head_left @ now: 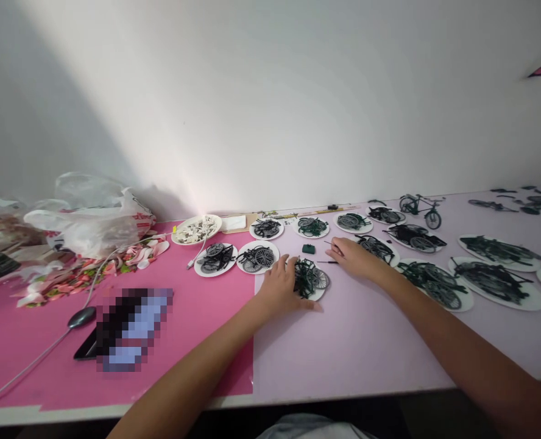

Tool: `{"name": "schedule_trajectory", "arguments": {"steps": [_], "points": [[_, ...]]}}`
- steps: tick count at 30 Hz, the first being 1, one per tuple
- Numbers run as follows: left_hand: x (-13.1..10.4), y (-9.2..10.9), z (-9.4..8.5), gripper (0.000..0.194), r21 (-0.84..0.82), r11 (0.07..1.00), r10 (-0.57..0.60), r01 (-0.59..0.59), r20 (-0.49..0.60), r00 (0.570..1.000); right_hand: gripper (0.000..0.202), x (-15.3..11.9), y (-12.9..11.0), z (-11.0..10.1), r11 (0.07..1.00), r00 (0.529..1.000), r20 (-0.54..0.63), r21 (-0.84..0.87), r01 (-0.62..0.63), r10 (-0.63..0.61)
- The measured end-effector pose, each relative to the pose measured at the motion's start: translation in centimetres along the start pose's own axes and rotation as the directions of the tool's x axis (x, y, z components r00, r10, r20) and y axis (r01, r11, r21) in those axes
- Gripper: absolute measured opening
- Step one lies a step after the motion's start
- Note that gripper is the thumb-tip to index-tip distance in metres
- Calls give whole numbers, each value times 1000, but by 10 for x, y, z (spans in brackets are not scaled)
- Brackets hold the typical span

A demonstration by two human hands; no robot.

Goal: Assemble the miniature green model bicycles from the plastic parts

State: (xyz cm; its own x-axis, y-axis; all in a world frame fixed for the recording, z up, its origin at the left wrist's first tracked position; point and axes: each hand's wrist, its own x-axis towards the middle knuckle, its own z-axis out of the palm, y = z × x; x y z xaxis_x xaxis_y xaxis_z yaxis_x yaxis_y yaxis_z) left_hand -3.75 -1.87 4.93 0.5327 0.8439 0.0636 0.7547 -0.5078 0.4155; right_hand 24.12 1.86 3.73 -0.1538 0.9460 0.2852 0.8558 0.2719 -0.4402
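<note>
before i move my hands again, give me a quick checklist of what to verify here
1. Left hand at the plate of dark wheeled parts: ok, fingers and thumb spread around its left side.
2. Right hand gripping something firmly: cannot tell, the fingertips show too small.
3. Thin dark rod well away from the right hand: not ok, it lies close by the fingers.
4. Small green block apart from both hands: ok, it lies between them.
5. Assembled bicycle upright: ok.
</note>
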Motion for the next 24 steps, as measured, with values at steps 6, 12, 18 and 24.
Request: {"name": "schedule_trajectory", "arguments": {"steps": [6,12,18,24], "points": [[-9,0,-20,34,89,995,66,-45,-246,967,44,-7,-24,4,987,989,147,158,-31,7],[-3,2,-31,46,263,915,-296,306,-79,952,50,-12,-33,8,989,972,234,149,-17,-18],[-2,-4,-28,45,220,907,-362,358,-24,932,49,-9,-23,14,981,967,252,196,-9,-42],[-1,-9,-24,36,133,927,-353,351,-4,935,52,-8,-19,18,964,963,268,260,-56,-16]]}}
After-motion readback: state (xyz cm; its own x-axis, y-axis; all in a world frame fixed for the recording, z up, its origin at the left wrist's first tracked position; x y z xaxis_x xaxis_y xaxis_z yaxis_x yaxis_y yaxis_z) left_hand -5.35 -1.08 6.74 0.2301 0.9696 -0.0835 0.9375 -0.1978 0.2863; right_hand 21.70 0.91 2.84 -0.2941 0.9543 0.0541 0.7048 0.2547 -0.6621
